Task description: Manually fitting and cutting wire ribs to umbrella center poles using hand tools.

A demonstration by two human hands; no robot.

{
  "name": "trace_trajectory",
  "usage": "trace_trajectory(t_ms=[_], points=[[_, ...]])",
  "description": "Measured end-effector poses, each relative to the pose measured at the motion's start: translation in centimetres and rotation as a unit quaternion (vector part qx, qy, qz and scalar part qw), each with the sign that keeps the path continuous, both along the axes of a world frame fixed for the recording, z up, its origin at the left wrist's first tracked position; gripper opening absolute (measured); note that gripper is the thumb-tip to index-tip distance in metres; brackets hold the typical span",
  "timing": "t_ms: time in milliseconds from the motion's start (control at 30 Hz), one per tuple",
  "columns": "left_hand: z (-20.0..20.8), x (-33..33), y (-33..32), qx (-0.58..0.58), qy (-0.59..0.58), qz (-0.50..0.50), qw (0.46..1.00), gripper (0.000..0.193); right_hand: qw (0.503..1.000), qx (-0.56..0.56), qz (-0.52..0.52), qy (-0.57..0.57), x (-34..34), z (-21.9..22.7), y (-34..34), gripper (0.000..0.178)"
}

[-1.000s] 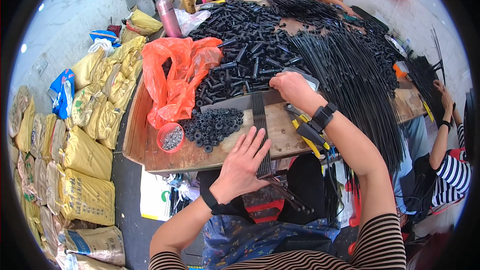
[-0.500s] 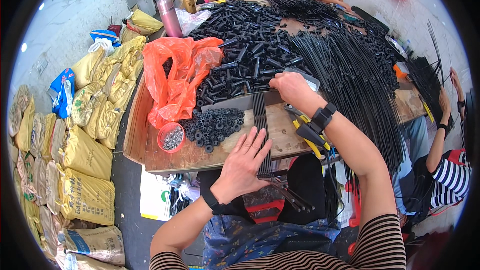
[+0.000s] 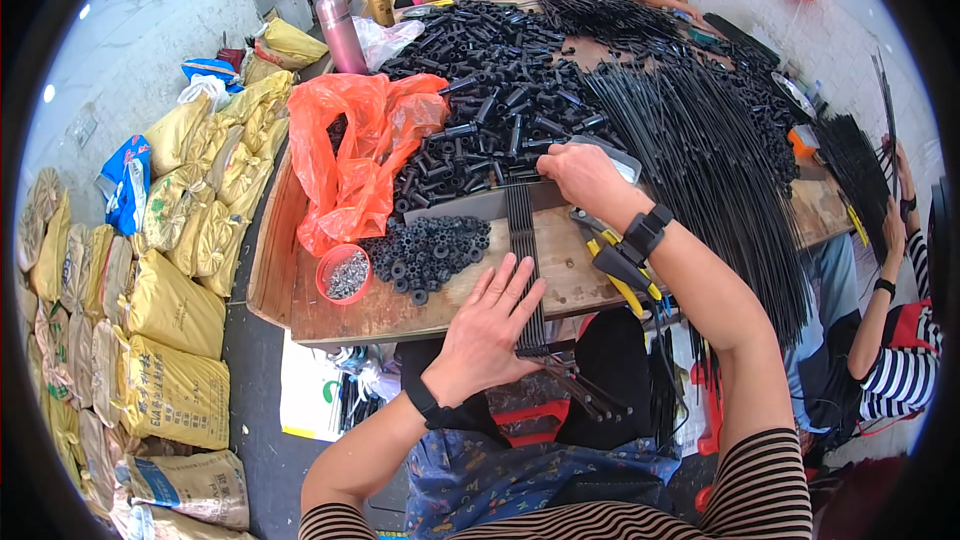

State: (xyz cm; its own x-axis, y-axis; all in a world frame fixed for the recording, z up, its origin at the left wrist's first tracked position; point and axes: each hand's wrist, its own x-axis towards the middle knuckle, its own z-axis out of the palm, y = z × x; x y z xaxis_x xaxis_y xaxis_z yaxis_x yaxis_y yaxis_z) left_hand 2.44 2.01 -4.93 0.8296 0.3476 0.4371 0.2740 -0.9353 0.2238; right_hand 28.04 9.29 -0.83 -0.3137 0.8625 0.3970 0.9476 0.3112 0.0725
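Observation:
Several thin black rods [image 3: 522, 225] lie side by side, running over the front edge of the wooden table [image 3: 450, 312]. My left hand [image 3: 483, 328] rests on them near that edge, palm down with fingers stretched out. Farther back, my right hand [image 3: 580, 176] is closed beside a clear plastic box [image 3: 622, 162], close to the rods' far end. Its fingertips point away, so what they hold cannot be made out. Small black ring-like parts [image 3: 430, 248] sit in a heap left of the rods. Yellow-handled pliers [image 3: 618, 275] lie below my right forearm.
A pile of black tubular parts [image 3: 500, 100] covers the table's middle, with long black rods [image 3: 700, 170] to its right. At left are an orange plastic bag [image 3: 345, 180], a red cup of small metal pieces [image 3: 343, 274] and a pink flask [image 3: 341, 35]. Co-workers sit behind and right.
My hands stay nearly in place over the rods. At the right, the co-worker's hands and the rods they hold have shifted slightly.

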Motion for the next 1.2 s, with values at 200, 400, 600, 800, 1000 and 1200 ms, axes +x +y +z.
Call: trace_trajectory(t_ms=[200, 400, 600, 800, 1000, 1200], points=[[0.2, 0.0, 0.0, -0.002, 0.002, 0.000, 1.000, 0.086, 1.000, 0.009, 0.014, 0.005, -0.2, -0.3, 0.0, 0.011], [0.0, 0.0, 0.0, 0.005, -0.001, 0.000, 1.000, 0.086, 1.000, 0.004, 0.015, 0.012, -0.5, -0.2, 0.3, 0.011], [-0.1, 0.0, 0.1, 0.014, -0.008, 0.001, 1.000, 0.085, 1.000, -0.001, 0.010, 0.003, -0.6, -0.1, 0.1, 0.011], [-0.1, 0.1, 0.0, 0.017, -0.009, 0.002, 1.000, 0.085, 1.000, 0.007, 0.014, -0.008, -0.7, 0.0, 0.1, 0.010], [-0.1, 0.1, 0.0, 0.022, -0.012, 0.005, 1.000, 0.084, 1.000, 0.000, 0.023, 0.016, -1.1, -0.1, 0.1, 0.013], [-0.2, 0.1, 0.1, 0.019, -0.015, 0.004, 1.000, 0.084, 0.994, 0.049, 0.084, 0.058, -1.3, -0.2, 0.5, 0.021]])
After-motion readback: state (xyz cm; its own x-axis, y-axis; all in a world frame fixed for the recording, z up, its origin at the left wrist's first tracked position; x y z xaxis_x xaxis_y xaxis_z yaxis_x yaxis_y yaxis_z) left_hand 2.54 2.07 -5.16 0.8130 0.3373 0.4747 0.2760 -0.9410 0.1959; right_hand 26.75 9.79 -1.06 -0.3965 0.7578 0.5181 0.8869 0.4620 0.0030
